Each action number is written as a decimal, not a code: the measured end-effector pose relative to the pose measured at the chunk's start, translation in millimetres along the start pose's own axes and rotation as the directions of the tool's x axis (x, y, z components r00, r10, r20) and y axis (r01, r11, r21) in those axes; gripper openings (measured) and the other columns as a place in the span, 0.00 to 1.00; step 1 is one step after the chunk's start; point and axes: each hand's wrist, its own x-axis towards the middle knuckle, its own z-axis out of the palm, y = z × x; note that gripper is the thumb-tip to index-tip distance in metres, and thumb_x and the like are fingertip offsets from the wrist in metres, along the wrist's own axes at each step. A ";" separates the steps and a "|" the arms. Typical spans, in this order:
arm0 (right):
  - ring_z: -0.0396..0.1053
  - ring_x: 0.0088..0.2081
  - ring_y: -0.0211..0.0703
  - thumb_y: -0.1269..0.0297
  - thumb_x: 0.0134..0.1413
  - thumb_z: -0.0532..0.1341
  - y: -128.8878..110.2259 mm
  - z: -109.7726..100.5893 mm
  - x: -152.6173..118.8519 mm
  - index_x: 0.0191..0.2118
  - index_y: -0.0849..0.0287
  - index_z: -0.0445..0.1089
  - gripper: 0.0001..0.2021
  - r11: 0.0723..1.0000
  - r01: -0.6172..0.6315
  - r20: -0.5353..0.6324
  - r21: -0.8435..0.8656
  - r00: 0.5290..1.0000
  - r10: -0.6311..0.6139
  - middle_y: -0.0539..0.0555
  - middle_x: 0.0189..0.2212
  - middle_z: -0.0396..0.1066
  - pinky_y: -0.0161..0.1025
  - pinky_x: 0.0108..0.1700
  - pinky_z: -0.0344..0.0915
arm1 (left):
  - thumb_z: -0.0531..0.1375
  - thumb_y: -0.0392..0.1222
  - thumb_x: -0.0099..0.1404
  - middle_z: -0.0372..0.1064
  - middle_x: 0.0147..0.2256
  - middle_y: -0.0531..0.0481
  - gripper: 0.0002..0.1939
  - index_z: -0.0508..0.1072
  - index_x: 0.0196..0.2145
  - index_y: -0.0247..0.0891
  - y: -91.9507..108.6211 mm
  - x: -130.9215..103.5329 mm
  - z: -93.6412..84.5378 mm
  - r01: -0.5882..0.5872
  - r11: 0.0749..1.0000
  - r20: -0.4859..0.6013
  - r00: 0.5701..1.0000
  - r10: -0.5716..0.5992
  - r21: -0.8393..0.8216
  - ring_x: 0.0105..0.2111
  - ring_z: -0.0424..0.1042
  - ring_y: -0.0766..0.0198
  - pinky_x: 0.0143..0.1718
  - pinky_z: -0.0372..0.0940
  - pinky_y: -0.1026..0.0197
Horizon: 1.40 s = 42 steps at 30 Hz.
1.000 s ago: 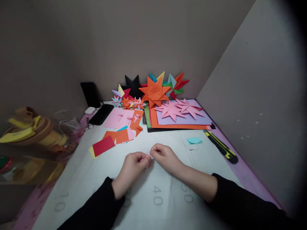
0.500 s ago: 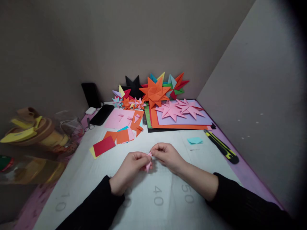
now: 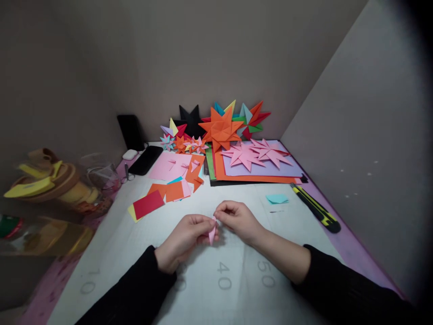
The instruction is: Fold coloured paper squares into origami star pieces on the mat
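A small folded piece of pink paper [image 3: 212, 234] is pinched between the thumb and fingers of my left hand [image 3: 192, 232], its narrow point hanging downward. At its upper end, the closed fingertips of my right hand [image 3: 238, 220] pinch the paper's tip. Both hands are just above the white mat [image 3: 243, 289], and my fingers cover part of the paper. To the left lie a red paper rectangle [image 3: 149, 205] and orange paper squares [image 3: 174, 192]. On the right is a folded light-blue paper [image 3: 277, 199].
A yellow-black utility knife [image 3: 316, 208] lies at the right edge. Pink paper stars [image 3: 243, 155] rest on stacked coloured sheets [image 3: 233, 169]. Behind them stands an orange paper star [image 3: 221, 128]. Two black phones [image 3: 146, 160], a bottle [image 3: 50, 234] and a brown lidded cup [image 3: 54, 180] are at left.
The whole scene has shifted slightly rightward with the camera. Both hands keep their pinch on the pink paper, whose lower point now hangs a little more upright.
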 end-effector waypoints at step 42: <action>0.57 0.23 0.33 0.65 0.48 0.56 2.5 12.2 -3.7 0.22 0.60 0.61 0.07 0.992 0.009 -0.068 -0.129 0.998 -0.017 0.46 0.19 0.59 0.31 0.26 0.55 | 0.55 0.47 0.58 0.67 0.20 0.51 0.15 0.69 0.21 0.33 -4.4 1.1 0.1 -0.144 0.882 -0.067 0.979 0.194 0.449 0.22 0.63 0.68 0.28 0.57 0.65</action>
